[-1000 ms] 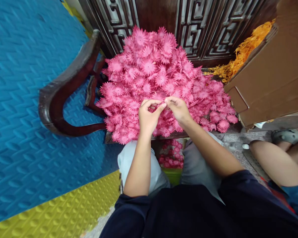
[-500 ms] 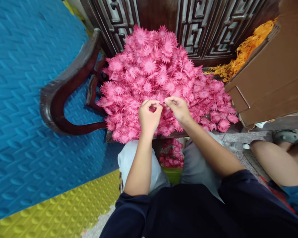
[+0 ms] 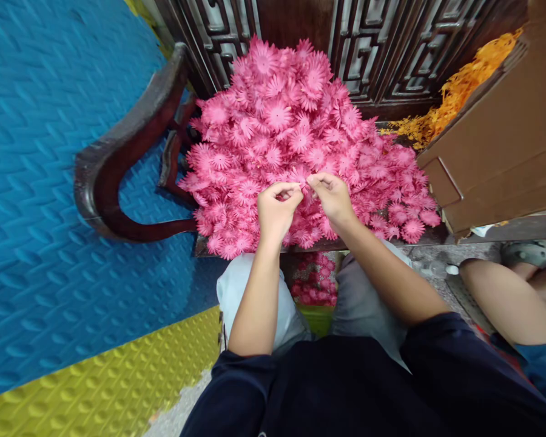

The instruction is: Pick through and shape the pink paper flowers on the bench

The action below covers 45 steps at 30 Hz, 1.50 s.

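A large heap of pink artificial flowers, flat layered heads with narrow pointed petals, covers a dark wooden bench. Over the front of the heap, my left hand is closed, thumb and forefinger pinched together. Facing it, my right hand is closed in a pinch too, its fingertips a short gap from the left ones. Anything between the fingers is small and blends with the pink flowers behind, so I cannot make it out.
A curved wooden armrest stands left, by blue matting. On the right, a cardboard box leans near orange artificial strands. More pink flowers lie below, between my knees. Another person's leg is at right, beside a bottle.
Both hands have shifted slightly right, and the gap between their fingertips is a little wider. The view has moved slightly. The heap looks the same.
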{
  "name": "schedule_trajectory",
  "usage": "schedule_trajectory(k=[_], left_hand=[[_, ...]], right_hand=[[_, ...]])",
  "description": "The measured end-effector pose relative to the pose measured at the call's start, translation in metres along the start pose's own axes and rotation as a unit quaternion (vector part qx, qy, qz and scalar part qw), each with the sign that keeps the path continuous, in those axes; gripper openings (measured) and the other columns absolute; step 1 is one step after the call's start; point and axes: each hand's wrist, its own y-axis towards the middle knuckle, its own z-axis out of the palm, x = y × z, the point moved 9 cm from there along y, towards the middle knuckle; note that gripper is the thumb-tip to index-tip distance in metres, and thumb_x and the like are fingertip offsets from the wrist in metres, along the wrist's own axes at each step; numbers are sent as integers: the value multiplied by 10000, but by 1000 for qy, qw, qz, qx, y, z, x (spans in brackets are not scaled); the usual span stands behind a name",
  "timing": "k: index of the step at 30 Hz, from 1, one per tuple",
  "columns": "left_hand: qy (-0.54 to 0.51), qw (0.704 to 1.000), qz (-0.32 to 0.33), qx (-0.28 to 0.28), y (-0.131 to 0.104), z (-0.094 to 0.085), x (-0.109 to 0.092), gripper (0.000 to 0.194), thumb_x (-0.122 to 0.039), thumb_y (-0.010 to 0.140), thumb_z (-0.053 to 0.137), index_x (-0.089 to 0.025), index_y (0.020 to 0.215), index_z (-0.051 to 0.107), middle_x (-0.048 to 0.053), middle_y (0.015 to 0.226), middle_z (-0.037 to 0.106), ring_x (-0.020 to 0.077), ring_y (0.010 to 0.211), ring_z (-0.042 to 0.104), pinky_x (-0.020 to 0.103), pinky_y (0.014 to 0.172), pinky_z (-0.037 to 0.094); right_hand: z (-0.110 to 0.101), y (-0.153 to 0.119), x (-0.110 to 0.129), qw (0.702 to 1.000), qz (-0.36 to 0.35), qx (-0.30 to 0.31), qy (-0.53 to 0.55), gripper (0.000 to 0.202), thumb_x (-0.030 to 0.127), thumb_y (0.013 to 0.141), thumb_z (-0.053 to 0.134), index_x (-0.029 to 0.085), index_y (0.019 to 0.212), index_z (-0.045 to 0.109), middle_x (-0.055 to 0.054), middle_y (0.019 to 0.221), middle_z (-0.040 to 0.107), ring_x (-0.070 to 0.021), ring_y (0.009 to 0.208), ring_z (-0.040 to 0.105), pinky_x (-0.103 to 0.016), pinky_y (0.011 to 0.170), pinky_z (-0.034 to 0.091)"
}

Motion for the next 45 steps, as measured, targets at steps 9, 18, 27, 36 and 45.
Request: schedule_trajectory(k=[9, 18, 27, 36, 45], left_hand=[[-35, 999, 20, 17, 1, -1, 1, 87, -175, 714, 605, -169, 685, 687, -8, 662, 639, 102, 641, 547, 237, 675, 444], [-60, 998, -7, 32, -1, 4, 3, 45, -128, 677, 661, -157, 645, 647, -25, 622, 582, 86, 593, 494, 231, 630, 402], [-143, 988, -9, 56, 0, 6, 2, 118, -183, 660, 719, -163, 641, 604, -34, 652, 578, 76, 639, 511, 212, 683, 411], [-80, 996, 42, 1, 2, -6, 0, 109, -155, 678, 703, -168, 654, 598, -33, 665, 600, 80, 647, 543, 206, 678, 434], [-113, 993, 28, -10, 3, -10, 3, 140, -90, 609, 726, -165, 656, 618, -29, 667, 636, 78, 651, 584, 197, 659, 450]], right_hand=[[9, -6, 11, 999, -31, 32, 3, 355, 544, 658, 679, 198, 708, 618, 20, 669, 610, -110, 655, 546, -279, 701, 468], [10, -6, 7, 999, -36, 28, -3, 418, 593, 617, 688, 190, 696, 612, -2, 679, 642, -133, 694, 585, -295, 707, 486], [10, -6, 9, 998, -44, 41, -12, 402, 584, 685, 637, 189, 751, 600, 1, 726, 630, -132, 747, 589, -297, 754, 482], [5, -18, 34, 990, -111, -14, -83, 290, 477, 726, 659, 204, 759, 567, 9, 789, 588, -101, 709, 530, -259, 705, 445], [17, -9, 10, 996, -10, 81, 25, 356, 494, 593, 752, 189, 679, 591, 36, 668, 578, -90, 637, 536, -258, 683, 465]])
